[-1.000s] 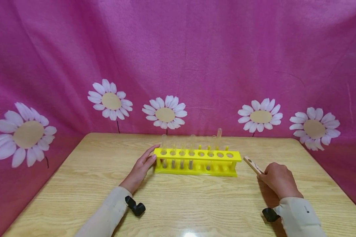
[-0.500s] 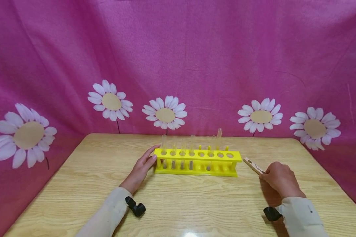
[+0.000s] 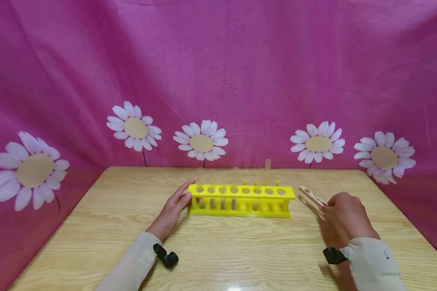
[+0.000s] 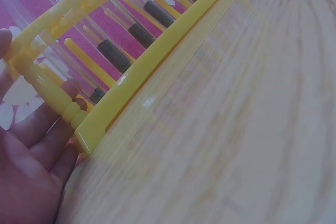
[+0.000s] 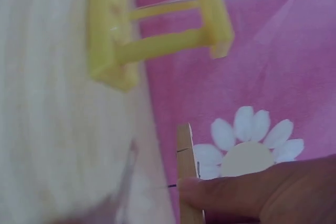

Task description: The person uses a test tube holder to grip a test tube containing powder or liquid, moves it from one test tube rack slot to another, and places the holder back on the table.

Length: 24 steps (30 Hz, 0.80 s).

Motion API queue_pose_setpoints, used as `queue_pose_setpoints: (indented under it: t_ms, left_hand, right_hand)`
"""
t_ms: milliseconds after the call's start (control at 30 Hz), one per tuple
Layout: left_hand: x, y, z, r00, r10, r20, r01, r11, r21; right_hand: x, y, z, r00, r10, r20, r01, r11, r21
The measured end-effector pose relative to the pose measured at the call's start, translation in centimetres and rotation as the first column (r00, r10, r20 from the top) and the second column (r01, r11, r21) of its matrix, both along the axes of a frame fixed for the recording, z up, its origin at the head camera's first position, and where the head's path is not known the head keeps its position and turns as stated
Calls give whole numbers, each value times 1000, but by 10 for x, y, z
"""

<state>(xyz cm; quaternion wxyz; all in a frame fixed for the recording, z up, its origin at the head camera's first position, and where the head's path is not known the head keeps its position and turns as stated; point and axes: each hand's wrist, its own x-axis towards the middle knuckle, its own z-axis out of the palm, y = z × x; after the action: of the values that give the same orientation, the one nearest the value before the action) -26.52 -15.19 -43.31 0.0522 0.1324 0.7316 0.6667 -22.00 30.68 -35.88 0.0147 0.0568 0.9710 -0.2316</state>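
A yellow test tube rack stands on the table with several glass test tubes upright in its holes. Dark grainy matter fills the bottoms of several tubes. At the rack's left end, my left hand grips the end, its fingers behind the end post and the thumb near the top bar. My right hand holds a wooden test tube holder, pinched by the thumb, just right of the rack. Its tip points toward the rack without touching it. Most right fingers are hidden.
Under everything lies a light wood-grain table. A pink curtain with white daisies hangs along its far and side edges. The rack also has several short yellow pegs at its back.
My right hand has risen slightly with the wooden test tube holder, whose shadow now shows apart below it. The left hand and the rack stay in place; the head view has tilted a little.
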Motion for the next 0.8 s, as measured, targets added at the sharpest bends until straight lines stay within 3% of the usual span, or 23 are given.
queue_pose_setpoints:
  t_ms: [433, 800]
  left_hand:
    - [0, -2, -1, 1000, 7, 9, -7, 1000, 10]
    - [0, 1, -2, 1000, 0, -6, 0, 1000, 31]
  right_hand:
    - [-4, -25, 32, 998, -22, -61, 18, 997, -77]
    - [-1, -54, 54, 982, -76, -175, 55, 990, -127]
